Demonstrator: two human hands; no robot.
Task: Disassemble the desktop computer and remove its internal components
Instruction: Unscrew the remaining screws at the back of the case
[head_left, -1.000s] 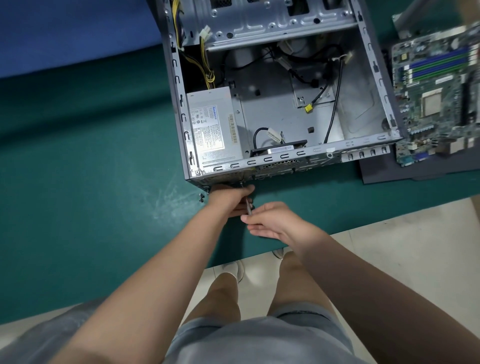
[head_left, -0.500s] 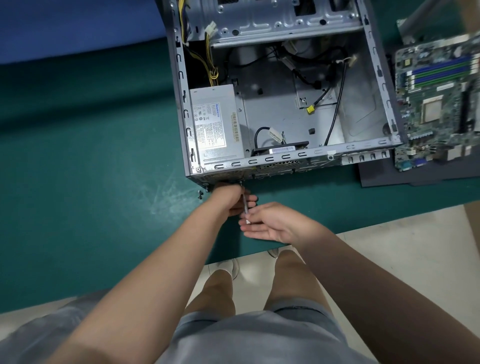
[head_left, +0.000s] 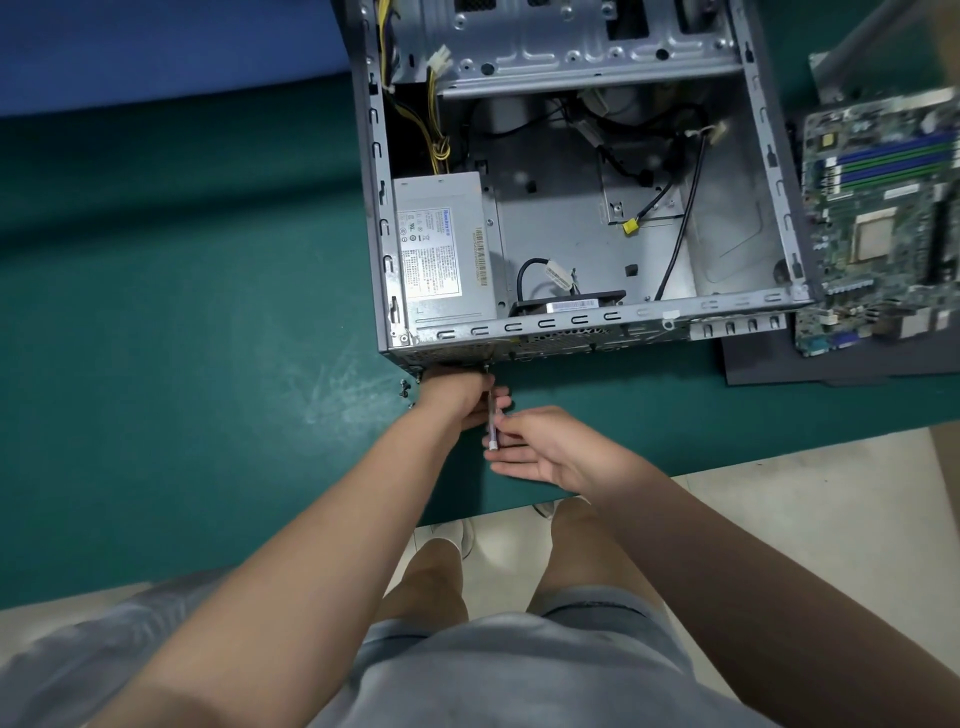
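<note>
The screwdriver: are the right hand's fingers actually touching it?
Touching. The head view shows the right hand with fingertips pinching the screwdriver at its near end, no gap visible between them.

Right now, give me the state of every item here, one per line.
Computer case: side open, on the green mat.
Power supply: inside the case.
Motherboard: out, beside the case.
Screwdriver: tip at the case's near face.
Left hand: curled around the screwdriver shaft.
Right hand: pinching the screwdriver's end.
Loose screws: on the mat.
</note>
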